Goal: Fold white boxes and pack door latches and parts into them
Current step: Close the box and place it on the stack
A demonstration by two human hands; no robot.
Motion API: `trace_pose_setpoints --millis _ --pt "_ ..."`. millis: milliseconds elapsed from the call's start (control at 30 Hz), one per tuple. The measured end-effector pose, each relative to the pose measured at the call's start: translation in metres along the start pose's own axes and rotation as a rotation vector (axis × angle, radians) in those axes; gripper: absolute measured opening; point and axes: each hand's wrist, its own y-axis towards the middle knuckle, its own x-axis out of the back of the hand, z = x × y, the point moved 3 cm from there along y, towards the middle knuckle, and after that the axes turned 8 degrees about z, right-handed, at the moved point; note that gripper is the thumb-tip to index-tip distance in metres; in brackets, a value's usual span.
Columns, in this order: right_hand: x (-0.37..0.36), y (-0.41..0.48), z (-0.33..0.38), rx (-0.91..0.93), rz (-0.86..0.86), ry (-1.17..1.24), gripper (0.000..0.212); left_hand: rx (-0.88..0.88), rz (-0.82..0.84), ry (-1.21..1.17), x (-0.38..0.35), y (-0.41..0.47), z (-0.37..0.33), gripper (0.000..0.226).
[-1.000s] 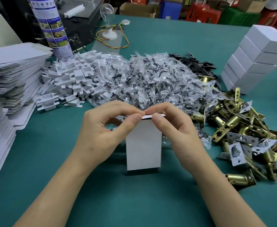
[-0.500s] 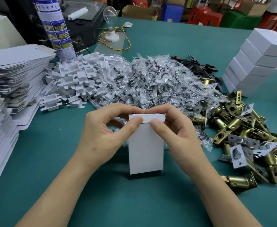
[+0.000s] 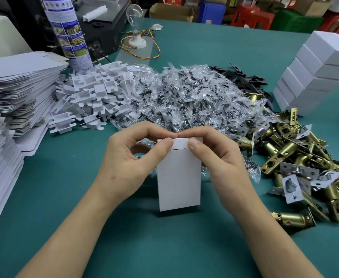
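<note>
Left hand (image 3: 130, 163) and right hand (image 3: 222, 163) pinch the upright white box (image 3: 179, 181) top flap, fingers arched

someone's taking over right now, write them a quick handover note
Left hand: pinches the top flap of the upright white cardboard box in the middle.
Right hand: pinches the same flap.
Supplies: pile of brass door latches right, clear plastic screw bags behind the box, flat white box blanks stacked left.
Done: closed white boxes stacked far right.
To do: tuck this flap shut; the box's contents are hidden.
</note>
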Motion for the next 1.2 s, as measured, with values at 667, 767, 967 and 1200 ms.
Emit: trace_pose_setpoints --millis 667,767,967,1200 --pt "0.013 0.001 0.003 0.001 0.086 -0.047 0.018 -0.127 0.107 0.087 0.001 0.001 -0.008 0.003" --pt "0.014 0.0 0.003 0.02 0.079 -0.071 0.018 -0.137 0.126 0.093 0.001 0.001 -0.008 0.006" --pt "0.015 0.001 0.006 0.042 0.105 -0.06 0.018 -0.087 0.182 0.01 0.006 0.0 -0.006 0.013" --pt "0.019 0.0 0.008 0.041 0.21 -0.016 0.018 0.001 0.252 -0.141 0.014 0.001 -0.008 0.015"
